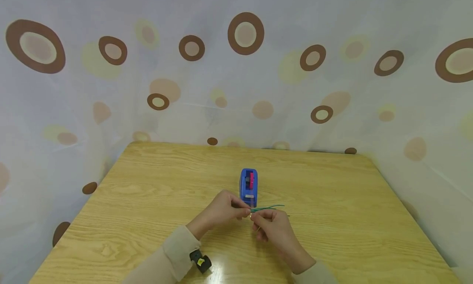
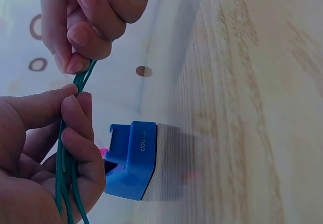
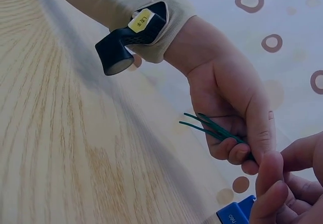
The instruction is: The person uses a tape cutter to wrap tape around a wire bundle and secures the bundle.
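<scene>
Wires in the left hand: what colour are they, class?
The wires are green, clearest in the left wrist view.

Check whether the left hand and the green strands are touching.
Touching. The left wrist view shows the left hand pinching the green strands between thumb and fingers.

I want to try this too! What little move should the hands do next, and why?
Perhaps the left hand could gently gather the green strands near its palm: their ends spread apart there, although it and the right hand pinch them farther along.
</scene>
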A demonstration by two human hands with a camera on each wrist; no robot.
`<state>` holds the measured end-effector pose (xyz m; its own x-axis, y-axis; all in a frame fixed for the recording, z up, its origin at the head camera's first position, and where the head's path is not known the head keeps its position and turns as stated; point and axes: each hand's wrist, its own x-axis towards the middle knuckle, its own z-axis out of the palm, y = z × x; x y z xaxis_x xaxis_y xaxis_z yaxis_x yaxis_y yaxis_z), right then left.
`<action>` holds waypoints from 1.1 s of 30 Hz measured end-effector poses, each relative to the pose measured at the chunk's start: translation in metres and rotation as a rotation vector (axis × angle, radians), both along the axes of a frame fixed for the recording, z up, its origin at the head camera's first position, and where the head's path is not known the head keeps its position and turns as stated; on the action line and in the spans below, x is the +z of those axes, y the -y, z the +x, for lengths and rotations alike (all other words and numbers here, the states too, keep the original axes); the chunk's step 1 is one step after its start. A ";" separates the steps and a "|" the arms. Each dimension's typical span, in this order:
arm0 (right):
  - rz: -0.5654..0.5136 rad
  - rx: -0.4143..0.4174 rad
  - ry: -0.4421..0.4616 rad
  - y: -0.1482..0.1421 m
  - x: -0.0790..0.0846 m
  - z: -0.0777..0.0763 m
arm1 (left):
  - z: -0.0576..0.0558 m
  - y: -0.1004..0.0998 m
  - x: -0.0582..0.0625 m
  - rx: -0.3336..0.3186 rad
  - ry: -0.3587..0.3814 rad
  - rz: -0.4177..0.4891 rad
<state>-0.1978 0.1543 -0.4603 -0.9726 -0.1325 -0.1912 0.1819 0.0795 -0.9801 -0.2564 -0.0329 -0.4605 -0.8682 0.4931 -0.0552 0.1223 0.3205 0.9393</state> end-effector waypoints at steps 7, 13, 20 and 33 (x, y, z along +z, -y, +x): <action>0.009 -0.031 -0.006 0.003 -0.002 0.000 | -0.001 0.001 0.001 0.004 0.033 0.017; 0.026 -0.038 -0.034 0.003 -0.004 0.000 | -0.003 0.001 0.001 0.007 0.058 0.034; 0.091 -0.086 -0.044 0.006 -0.004 0.001 | -0.004 0.001 0.002 0.018 0.071 0.044; 0.161 -0.109 -0.060 0.007 -0.008 0.000 | -0.006 -0.001 -0.002 0.034 0.067 0.038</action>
<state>-0.1980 0.1472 -0.4680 -0.9897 0.0018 -0.1430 0.1400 0.2192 -0.9656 -0.2621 -0.0321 -0.4625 -0.8796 0.4661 -0.0955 0.0482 0.2870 0.9567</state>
